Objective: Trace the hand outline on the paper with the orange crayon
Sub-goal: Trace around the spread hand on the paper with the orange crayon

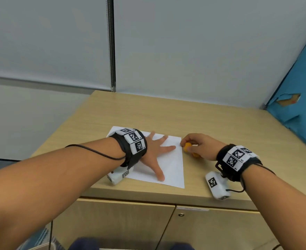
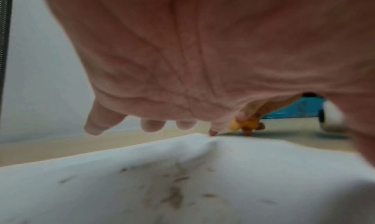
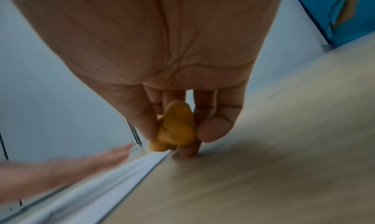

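I see the right hand (image 1: 197, 147) pinching a chunky orange crayon (image 3: 176, 128) between thumb and curled fingers, fingertips (image 3: 187, 152) touching the wooden tabletop (image 1: 220, 127) just off the paper's (image 1: 173, 170) edge at its 3 o'clock side. At the crayon's 9 o'clock, the left hand (image 1: 154, 150) lies with fingers straight and spread on the white sheet, gripping nothing. A blue panel (image 1: 303, 105) stands at 2 o'clock
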Demonstrator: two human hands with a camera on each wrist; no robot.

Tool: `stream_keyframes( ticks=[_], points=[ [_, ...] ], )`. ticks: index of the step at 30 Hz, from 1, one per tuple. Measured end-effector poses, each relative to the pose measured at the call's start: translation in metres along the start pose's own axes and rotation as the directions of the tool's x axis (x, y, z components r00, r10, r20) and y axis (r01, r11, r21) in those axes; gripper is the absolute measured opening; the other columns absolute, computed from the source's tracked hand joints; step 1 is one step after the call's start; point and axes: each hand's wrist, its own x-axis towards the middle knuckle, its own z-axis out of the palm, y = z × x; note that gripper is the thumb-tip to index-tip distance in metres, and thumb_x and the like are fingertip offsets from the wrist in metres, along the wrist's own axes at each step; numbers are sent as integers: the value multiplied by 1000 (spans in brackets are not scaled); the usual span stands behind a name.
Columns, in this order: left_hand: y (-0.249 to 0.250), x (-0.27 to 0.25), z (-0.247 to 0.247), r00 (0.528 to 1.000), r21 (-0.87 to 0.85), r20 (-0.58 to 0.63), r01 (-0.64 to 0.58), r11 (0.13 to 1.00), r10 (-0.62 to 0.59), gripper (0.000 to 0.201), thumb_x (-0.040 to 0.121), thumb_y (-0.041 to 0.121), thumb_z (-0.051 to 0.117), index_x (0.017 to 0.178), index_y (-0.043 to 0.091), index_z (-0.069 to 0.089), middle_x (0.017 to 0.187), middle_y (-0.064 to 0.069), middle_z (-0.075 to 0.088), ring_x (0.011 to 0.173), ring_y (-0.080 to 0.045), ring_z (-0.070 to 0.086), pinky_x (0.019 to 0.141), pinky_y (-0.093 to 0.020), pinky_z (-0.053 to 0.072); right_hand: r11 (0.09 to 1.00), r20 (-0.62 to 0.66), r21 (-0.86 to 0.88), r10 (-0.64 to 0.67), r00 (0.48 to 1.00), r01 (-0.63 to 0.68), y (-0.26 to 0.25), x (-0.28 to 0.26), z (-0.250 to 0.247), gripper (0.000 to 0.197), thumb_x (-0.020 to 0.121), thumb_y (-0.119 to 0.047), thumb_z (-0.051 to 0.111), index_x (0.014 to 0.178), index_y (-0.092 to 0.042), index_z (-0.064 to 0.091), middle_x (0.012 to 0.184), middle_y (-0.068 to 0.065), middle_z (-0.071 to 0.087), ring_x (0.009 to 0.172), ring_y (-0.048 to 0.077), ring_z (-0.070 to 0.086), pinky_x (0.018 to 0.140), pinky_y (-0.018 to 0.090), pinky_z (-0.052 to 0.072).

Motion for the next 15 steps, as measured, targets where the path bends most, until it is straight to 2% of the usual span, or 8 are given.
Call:
stream_keyframes(
  ticks=[3, 6, 7, 11, 15],
  points=[
    [25, 3, -1, 986, 11, -95, -135, 991, 135, 103, 83, 82, 43, 156, 34, -12, 163, 7, -24, 151, -26, -15, 115, -67, 1, 986, 31, -164, 3, 1000, 2, -7, 2, 0, 26, 98, -17, 59, 118, -29, 69, 107, -8, 69, 78, 6, 63, 73, 18, 47],
    [52, 9, 13, 969, 48, -99, -221, 974, 225, 105, 82, 85, 34, 157, 27, -9, 164, 5, -20, 152, -22, -12, 115, -68, -1, 939, 50, -344, 14, 999, 4, -13, 2, 0, 32, 98, -19, 58, 125, -32, 68, 127, -7, 68, 112, 14, 62, 93, 23, 44],
    [57, 10, 19, 970, 48, -87, -223, 974, 227, 106, 81, 86, 33, 157, 26, -11, 164, 5, -20, 151, -21, -12, 115, -67, -1, 920, 53, -392, 15, 998, 7, -14, 1, 1, 33, 98, -19, 57, 127, -32, 68, 132, -7, 66, 118, 15, 60, 97, 24, 42],
    [41, 0, 28, 985, -16, -60, -161, 987, 160, 106, 80, 88, 30, 156, 29, -14, 162, 10, -24, 151, -18, -15, 116, -64, -3, 892, 54, -453, 15, 998, 11, -19, -1, 3, 35, 100, -19, 53, 130, -30, 67, 135, -6, 65, 122, 17, 58, 99, 25, 42],
    [-11, -12, 29, 997, -19, -22, 71, 997, -72, 109, 79, 90, 26, 156, 24, -15, 162, 7, -24, 152, -21, -12, 118, -60, 0, 912, 88, -410, 42, 995, -3, -20, 2, -2, 35, 98, -20, 54, 125, -34, 69, 133, -9, 65, 123, 17, 59, 107, 32, 46]
  ],
)
